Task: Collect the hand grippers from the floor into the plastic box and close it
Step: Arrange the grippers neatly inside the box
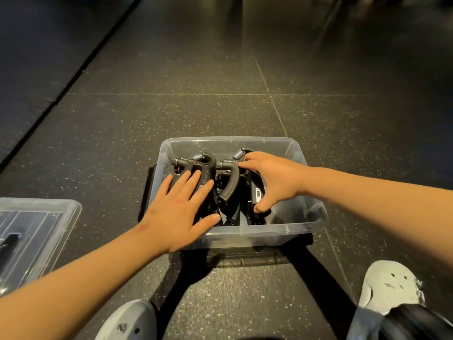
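A clear plastic box stands open on the dark floor in front of me. Several black hand grippers with metal springs lie piled inside it. My left hand rests flat on the left side of the pile, fingers spread, pressing on a gripper. My right hand reaches in from the right, fingers over the far grippers and thumb down by the near ones, closed on nothing that I can see. The clear lid lies on the floor to the left, apart from the box.
My two grey shoes sit at the bottom, either side of the box's near end. A dark mat with a raised edge runs diagonally along the left. Speckled floor tiles stretch ahead.
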